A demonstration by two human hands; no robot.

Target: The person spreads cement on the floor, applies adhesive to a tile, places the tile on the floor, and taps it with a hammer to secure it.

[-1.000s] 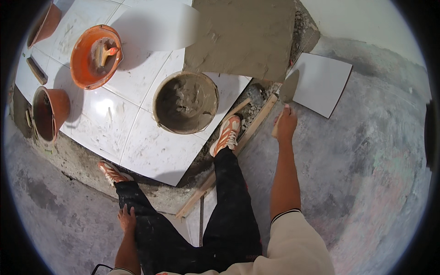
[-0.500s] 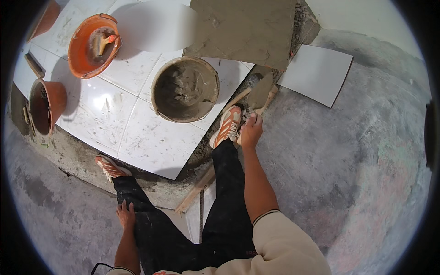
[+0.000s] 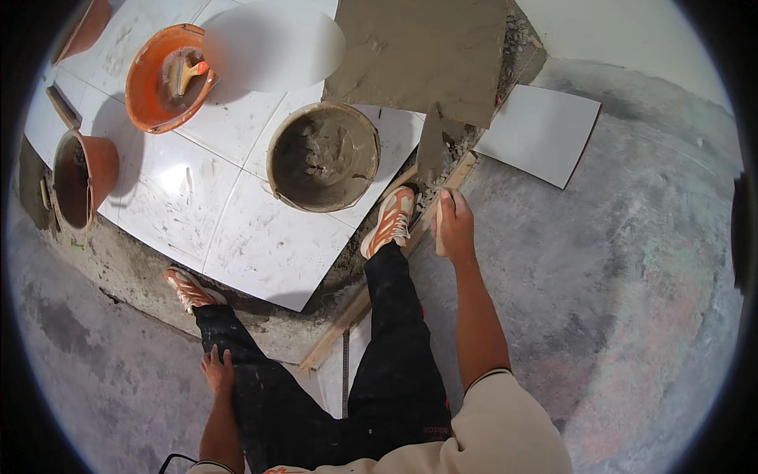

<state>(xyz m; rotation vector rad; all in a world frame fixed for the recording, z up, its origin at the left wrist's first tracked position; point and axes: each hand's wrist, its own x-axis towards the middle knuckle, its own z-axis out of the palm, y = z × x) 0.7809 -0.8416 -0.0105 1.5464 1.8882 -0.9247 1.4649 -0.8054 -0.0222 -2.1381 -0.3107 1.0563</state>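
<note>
Our right hand (image 3: 456, 225) clamps the handle of a trowel (image 3: 430, 152), its pointed blade beside the right edge of the white tiling (image 3: 260, 245), its tip overlapping the near edge of a mortar bed (image 3: 418, 55); our left hand (image 3: 217, 370), well apart, rests on our trouser leg (image 3: 241, 351). Near that right edge stands a round bucket (image 3: 324, 208) of thick, lumpy mortar (image 3: 320, 154); farther left, an orange bucket (image 3: 142, 87) holds a wood-coloured tool (image 3: 186, 77). Glossy, smudged squares meet grey-brown paste; a loose tile (image 3: 541, 130) lies on mottled concrete (image 3: 553, 276).
</note>
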